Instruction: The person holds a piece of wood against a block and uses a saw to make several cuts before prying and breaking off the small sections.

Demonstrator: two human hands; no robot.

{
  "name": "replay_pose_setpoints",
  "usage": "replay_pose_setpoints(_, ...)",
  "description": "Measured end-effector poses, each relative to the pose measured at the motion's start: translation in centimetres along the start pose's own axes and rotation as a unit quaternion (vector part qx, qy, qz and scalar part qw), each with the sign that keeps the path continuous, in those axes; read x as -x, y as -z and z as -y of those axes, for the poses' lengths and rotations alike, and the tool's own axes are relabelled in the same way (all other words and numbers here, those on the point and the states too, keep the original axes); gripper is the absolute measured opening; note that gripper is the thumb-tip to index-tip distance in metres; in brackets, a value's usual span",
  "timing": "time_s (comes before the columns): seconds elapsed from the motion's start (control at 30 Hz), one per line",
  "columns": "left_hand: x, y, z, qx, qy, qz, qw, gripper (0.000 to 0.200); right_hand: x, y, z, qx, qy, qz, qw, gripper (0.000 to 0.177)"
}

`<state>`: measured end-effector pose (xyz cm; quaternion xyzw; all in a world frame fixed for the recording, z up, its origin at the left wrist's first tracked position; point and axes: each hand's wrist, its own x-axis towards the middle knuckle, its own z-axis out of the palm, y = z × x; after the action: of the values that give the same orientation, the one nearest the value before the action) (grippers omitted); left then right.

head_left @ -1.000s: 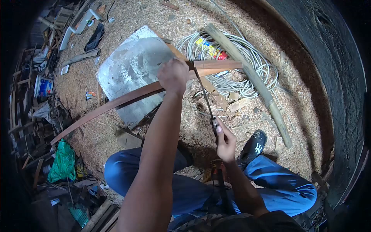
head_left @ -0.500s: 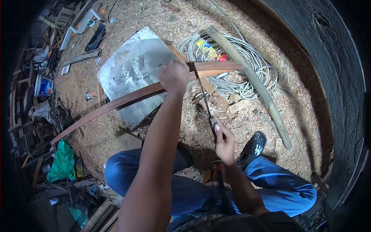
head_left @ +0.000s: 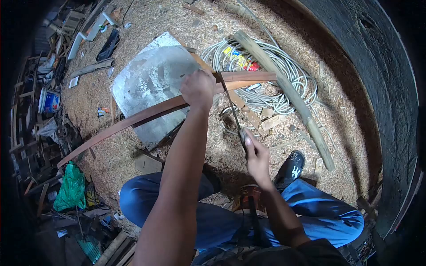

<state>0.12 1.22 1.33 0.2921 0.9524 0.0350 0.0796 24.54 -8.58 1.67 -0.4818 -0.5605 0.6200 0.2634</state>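
A long, reddish-brown strip of wood curves across the view, its left end reaching down toward the debris. My left hand is closed around it, pressing from above. Just right of that hand, a thin dark saw blade lies across the strip, seen nearly edge-on. My right hand is wrapped around the saw's handle, low in front of me; the fingers hide most of the handle. Under the strip sits a worn metal-topped board.
Coiled grey cable lies beyond the strip's right end, with a wooden pole across it. A dark curved wall bounds the right. Scrap wood and a green plastic bag crowd the left. Wood shavings cover the floor.
My right hand has moved slightly forward with the saw, toward the strip. My left hand keeps its hold on the wood. The whole view has shifted very slightly.
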Motion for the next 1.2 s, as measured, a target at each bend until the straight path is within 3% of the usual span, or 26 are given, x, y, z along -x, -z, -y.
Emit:
replay_pose_setpoints(0.13, 0.2, -0.2, 0.3, -0.012, -0.019, -0.015, 1.000, 0.047, -5.9, -2.4, 1.0, 0.014, 0.012, 0.004, 1.000, 0.037)
replay_pose_setpoints(0.3, -0.1, 0.0, 0.0, 0.002, 0.000, -0.024, 1.000, 0.048, 1.2, 0.1, -1.2, 0.035, 0.059, -0.002, 0.998, 0.038)
replay_pose_setpoints(0.37, -0.1, -0.3, 0.3, -0.005, -0.013, -0.014, 1.000, 0.048, 3.0, 0.9, -1.3, -0.006, -0.035, -0.003, 0.999, 0.038)
replay_pose_setpoints(0.5, -0.1, -0.6, 0.2, -0.007, -0.014, -0.023, 1.000, 0.047, -2.6, -1.0, -0.3, 0.034, 0.027, 0.001, 0.999, 0.037)
replay_pose_setpoints(0.6, 0.3, -0.5, 0.5, -0.006, -0.033, -0.033, 0.999, 0.046, -6.0, -2.7, 1.6, 0.014, -0.006, 0.009, 1.000, 0.037)
replay_pose_setpoints(0.7, -0.3, -0.5, 0.3, 0.002, -0.003, -0.032, 0.999, 0.046, -2.0, -1.6, 0.2, -0.023, 0.015, 0.000, 1.000, 0.037)
replay_pose_setpoints(0.77, -0.2, -0.4, 0.3, 0.003, -0.010, -0.025, 1.000, 0.046, 1.0, -0.1, -1.8, 0.021, 0.055, 0.004, 0.998, 0.037)
replay_pose_setpoints(0.83, -0.3, -0.5, 0.5, -0.002, -0.009, -0.021, 1.000, 0.047, 2.2, 0.4, -1.4, -0.035, -0.006, -0.002, 0.999, 0.037)
replay_pose_setpoints(1.07, 0.3, -0.1, 0.1, -0.001, -0.004, -0.037, 0.999, 0.048, -5.6, -2.8, 0.7, 0.023, 0.053, -0.002, 0.998, 0.037)
replay_pose_setpoints(1.2, -0.2, -0.2, 0.2, 0.006, -0.001, -0.022, 1.000, 0.047, 1.3, -0.6, -4.1, -0.020, 0.067, -0.016, 0.997, 0.037)
